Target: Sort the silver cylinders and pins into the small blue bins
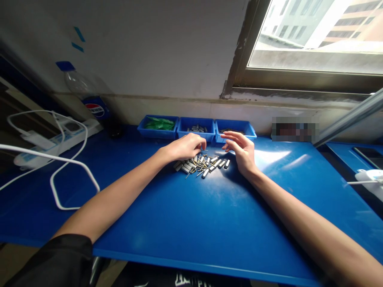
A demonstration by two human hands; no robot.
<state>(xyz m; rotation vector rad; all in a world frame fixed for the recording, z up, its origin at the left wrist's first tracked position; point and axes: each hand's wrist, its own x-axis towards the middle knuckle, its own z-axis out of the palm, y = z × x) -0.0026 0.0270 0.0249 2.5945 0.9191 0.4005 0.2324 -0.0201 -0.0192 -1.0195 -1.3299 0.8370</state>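
Observation:
My left hand [186, 146] reaches over the far left side of a loose pile of small metal parts [206, 165]. Its fingers curl down in a pinch, and whatever lies between the tips is too small to make out. The parts are silver blocks with dark ends, mixed with thin brass-coloured and grey pins. To the right of the pile, my right hand [241, 150] hovers with its fingers apart and nothing visible in them. Behind the hands stand three blue bins: one with green pieces [158, 123], a middle one with small grey parts [197, 128], and a right one with thin dark pins [231, 131].
A cola bottle [97, 107] and a white power strip [56, 139] with looping white cables [89, 171] occupy the left of the blue table [179, 223]. A blurred-out object [295, 129] sits by the wall on the right. A metal pole [350, 117] slants at the far right.

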